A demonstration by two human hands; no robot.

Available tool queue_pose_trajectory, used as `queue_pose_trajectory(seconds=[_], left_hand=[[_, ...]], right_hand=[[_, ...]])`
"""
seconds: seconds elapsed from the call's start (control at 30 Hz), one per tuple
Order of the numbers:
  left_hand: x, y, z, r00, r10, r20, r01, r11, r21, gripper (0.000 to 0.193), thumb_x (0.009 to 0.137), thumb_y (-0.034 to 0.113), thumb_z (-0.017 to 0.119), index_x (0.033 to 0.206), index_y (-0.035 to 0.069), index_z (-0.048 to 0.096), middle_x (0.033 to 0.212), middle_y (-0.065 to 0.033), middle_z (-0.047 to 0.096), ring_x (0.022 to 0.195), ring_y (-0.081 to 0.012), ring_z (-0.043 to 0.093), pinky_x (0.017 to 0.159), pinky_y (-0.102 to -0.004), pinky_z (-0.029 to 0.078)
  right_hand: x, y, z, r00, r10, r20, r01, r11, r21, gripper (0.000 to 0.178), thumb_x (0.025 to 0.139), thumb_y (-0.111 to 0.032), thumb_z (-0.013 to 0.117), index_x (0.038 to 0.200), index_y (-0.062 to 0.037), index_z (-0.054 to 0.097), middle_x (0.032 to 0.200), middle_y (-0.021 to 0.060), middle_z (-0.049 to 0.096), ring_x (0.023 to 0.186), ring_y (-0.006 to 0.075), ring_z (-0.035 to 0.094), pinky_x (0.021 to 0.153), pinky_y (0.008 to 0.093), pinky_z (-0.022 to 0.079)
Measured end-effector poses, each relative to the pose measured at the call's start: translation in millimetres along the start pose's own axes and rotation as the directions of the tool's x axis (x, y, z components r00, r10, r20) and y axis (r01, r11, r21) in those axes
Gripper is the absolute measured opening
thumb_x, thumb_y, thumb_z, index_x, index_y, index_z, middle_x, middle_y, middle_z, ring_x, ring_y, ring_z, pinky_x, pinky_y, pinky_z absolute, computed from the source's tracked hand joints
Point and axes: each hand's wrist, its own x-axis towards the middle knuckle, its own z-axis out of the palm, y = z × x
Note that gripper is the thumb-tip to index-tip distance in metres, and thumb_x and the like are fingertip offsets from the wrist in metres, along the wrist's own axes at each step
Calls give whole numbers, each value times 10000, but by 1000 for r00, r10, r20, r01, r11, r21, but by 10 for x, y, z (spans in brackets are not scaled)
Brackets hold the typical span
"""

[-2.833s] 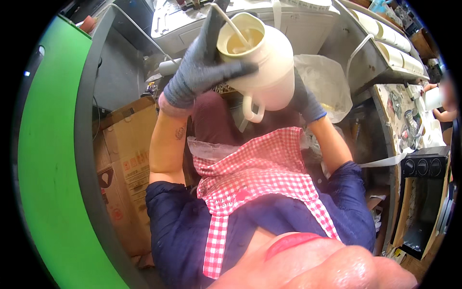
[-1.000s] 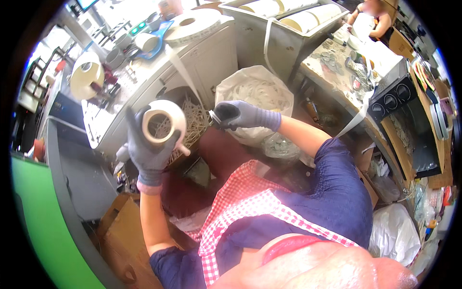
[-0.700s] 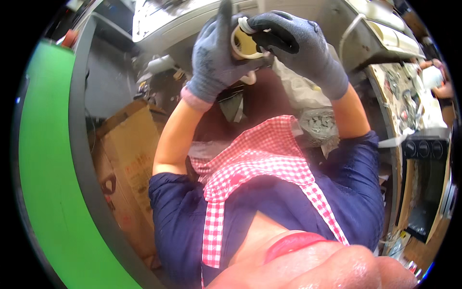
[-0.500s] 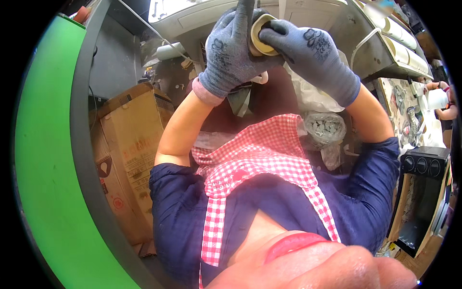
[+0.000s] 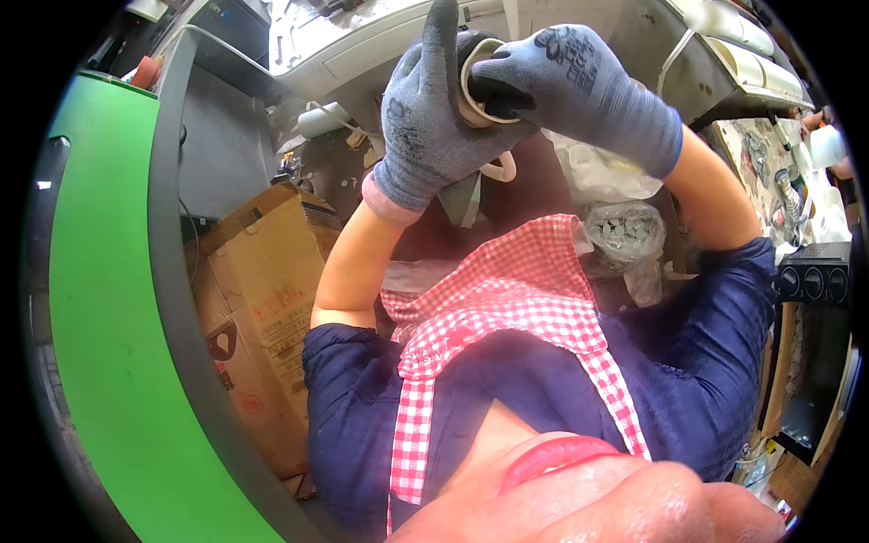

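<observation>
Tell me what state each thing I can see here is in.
Jug, held, its mouth uncovered.
Left hand, gloved, wrapped around the jug, one finger raised.
Right hand, gloved, fingers at the jug's mouth.
Checked apron, worn.
Clear plastic bag, holding pale pieces.
Black appliance, on or off can't be told.
</observation>
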Motion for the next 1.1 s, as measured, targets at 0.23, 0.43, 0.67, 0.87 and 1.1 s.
queue_pose_trajectory(seconds=[0.23,0.43,0.67,0.87,1.1], left_hand=[[114,4,49,992,44,117,-48,998,27,1274,632,287,899,1550,-75,94,1114,-181,673,941,-356,676,859,-445,525],[114,-53,93,992,75,98,-86,990,114,1262,633,311,894,1547,-77,116,1125,-163,671,972,-346,654,896,-442,499],[205,-5,72,987,132,87,-145,975,169,1231,642,367,888,1531,-94,172,1136,-155,665,983,-347,639,906,-448,489],[203,-59,94,985,170,25,-168,921,350,1147,688,457,853,1490,-117,268,1140,-169,660,1004,-363,629,934,-471,479],[276,-103,279,921,350,170,-388,866,316,825,615,340,860,1309,15,555,1192,-119,644,1080,-331,610,1006,-505,457]], right_hand=[[81,140,-190,985,-103,142,104,995,-2,47,761,-117,644,793,-95,618,724,116,659,713,322,691,622,421,544],[23,114,-211,983,-103,152,106,994,-9,92,769,-126,640,835,-63,627,811,138,655,729,321,687,624,413,556],[-63,109,-29,988,-140,-62,139,990,-23,261,737,-109,659,984,-29,627,961,155,624,854,332,666,714,398,572],[-202,32,-143,936,44,-348,5,990,139,240,839,-140,664,1079,-122,664,903,108,680,797,334,667,731,425,540],[-181,129,-119,936,232,266,-281,945,164,130,856,-126,613,930,-34,665,865,180,679,840,377,673,746,459,542]])
